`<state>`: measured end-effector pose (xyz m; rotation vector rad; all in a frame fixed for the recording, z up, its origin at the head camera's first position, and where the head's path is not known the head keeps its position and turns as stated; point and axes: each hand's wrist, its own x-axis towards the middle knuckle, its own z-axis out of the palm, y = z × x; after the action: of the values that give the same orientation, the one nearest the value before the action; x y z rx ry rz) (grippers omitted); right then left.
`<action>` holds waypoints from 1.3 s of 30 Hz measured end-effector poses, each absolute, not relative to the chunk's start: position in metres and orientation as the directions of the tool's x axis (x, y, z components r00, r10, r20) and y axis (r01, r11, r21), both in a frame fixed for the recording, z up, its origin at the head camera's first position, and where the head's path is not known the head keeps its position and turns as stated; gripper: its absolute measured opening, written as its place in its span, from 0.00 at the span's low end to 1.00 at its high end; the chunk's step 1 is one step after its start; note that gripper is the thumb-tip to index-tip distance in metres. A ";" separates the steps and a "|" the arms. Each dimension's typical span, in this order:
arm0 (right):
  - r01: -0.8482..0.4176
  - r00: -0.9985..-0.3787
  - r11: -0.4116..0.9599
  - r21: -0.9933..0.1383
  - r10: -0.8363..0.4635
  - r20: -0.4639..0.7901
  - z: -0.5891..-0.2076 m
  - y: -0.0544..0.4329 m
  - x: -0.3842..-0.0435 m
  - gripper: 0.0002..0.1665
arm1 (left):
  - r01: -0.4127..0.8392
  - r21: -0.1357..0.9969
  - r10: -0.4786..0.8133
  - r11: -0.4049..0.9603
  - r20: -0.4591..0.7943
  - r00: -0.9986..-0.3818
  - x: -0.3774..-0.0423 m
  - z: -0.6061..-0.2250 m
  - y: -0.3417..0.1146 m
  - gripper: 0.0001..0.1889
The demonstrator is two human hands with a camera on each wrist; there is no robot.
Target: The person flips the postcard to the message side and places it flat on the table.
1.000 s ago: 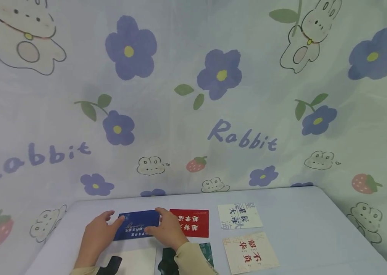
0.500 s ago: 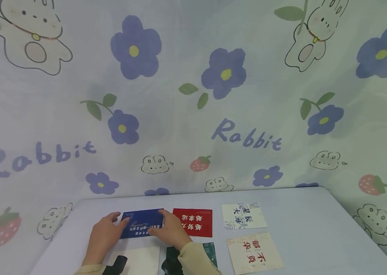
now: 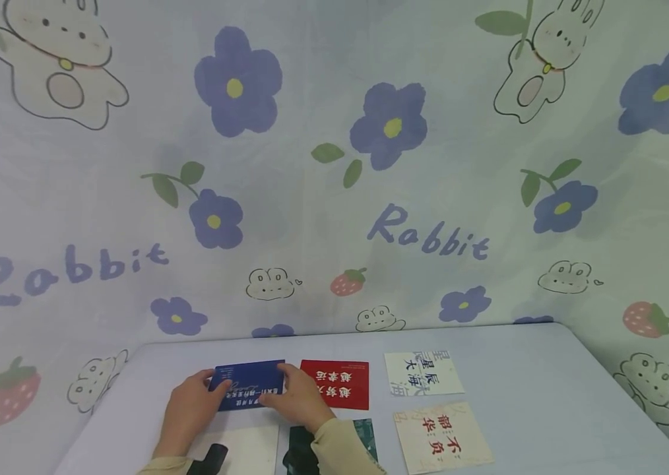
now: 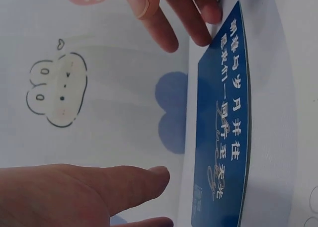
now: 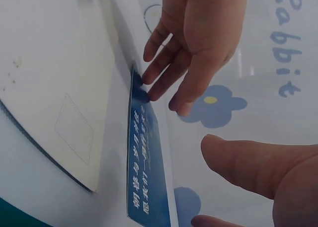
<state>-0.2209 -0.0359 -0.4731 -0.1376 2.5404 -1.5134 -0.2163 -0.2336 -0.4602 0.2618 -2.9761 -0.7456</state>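
Note:
A blue card (image 3: 251, 379) with white printed characters lies at the back left of the table. My left hand (image 3: 189, 410) is at its left end, its thumb reaching over the card. In the right wrist view the left fingers (image 5: 166, 75) are at the card's end, with the thumb raised apart. Over the card's right end is my right hand (image 3: 305, 400), thumb and forefinger spread. The left wrist view has the right fingers (image 4: 194, 18) right at the card's corner. Neither hand curls round the card.
Right of the blue card lies a red card (image 3: 349, 389), with a white card (image 3: 429, 373) and a cream card (image 3: 443, 439) beyond. A pale card (image 3: 251, 445) and a dark green card (image 3: 365, 432) lie in front, partly covered by sleeves. A rabbit-print cloth hangs behind.
My left hand has moved right, its fingers closing from beside the card to its left edge. The right hand stays at the right end. The head view has shifted slightly left.

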 end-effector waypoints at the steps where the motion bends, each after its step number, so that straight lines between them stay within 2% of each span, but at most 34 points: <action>1: 0.014 -0.979 0.477 -0.879 -0.171 -0.108 -0.473 -0.036 -0.221 0.39 | -0.151 0.472 -0.180 0.869 0.018 -0.983 -0.216 -0.460 -0.233 0.32; 9: 0.010 -0.982 0.479 -0.878 -0.161 -0.099 -0.475 -0.039 -0.220 0.38 | -0.166 0.487 -0.193 0.858 0.006 -0.981 -0.218 -0.461 -0.233 0.31; 16: 0.014 -0.982 0.428 -0.904 -0.165 -0.093 -0.474 -0.038 -0.220 0.35 | -0.155 0.494 -0.182 0.855 0.007 -0.983 -0.217 -0.459 -0.236 0.31; 24: -0.002 -0.991 0.371 -0.929 -0.128 -0.049 -0.477 -0.038 -0.222 0.29 | -0.145 0.509 -0.183 0.849 0.026 -0.983 -0.218 -0.457 -0.243 0.29; 39: -0.070 -0.995 0.297 -0.952 -0.086 0.046 -0.484 -0.033 -0.221 0.25 | -0.180 0.563 -0.228 0.807 0.015 -0.973 -0.221 -0.457 -0.245 0.27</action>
<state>-0.2214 -0.0335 -0.4842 -0.1511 2.5191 -1.8487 -0.2209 -0.2445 -0.4573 0.3295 -2.9072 -0.8933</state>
